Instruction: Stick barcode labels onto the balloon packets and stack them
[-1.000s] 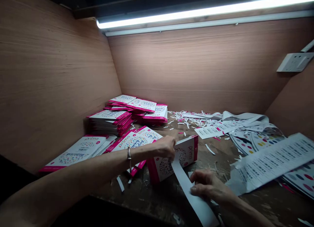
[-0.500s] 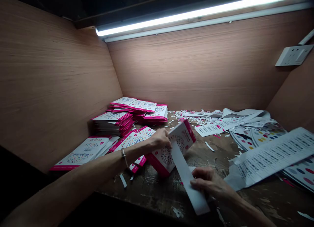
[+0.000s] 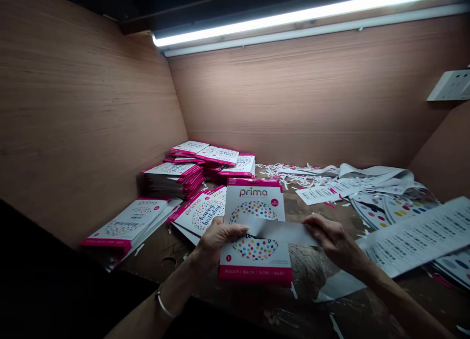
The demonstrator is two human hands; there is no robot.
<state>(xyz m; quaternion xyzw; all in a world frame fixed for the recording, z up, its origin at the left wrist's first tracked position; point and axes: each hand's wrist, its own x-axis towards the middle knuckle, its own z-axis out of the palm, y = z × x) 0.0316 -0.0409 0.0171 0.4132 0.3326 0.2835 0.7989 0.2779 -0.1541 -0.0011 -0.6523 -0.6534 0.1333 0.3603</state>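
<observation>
A white and pink balloon packet (image 3: 255,265) with a dotted "happy birthday" print faces me upright at the middle. My left hand (image 3: 216,238) grips its left edge, the thumb lying over the front. Across the packet's middle runs a plain white strip (image 3: 282,230), hiding part of the lettering. Its left end is under my left thumb. Pinched between the fingers of my right hand (image 3: 330,236) is the strip's other end, just right of the packet. More such packets (image 3: 200,214) lie behind my left hand.
Packet stacks (image 3: 172,175) stand at the back left, with another pile (image 3: 128,221) at the near left. Paper scraps (image 3: 279,171) litter the back. On the right lie a printed label sheet (image 3: 414,238) and dotted round pieces (image 3: 400,204). Wooden walls (image 3: 286,99) enclose the table.
The packet has turned from tilted to upright, facing me. My left hand now grips its left edge. The strip has swung from steeply slanted to nearly level across it, and my right hand has risen.
</observation>
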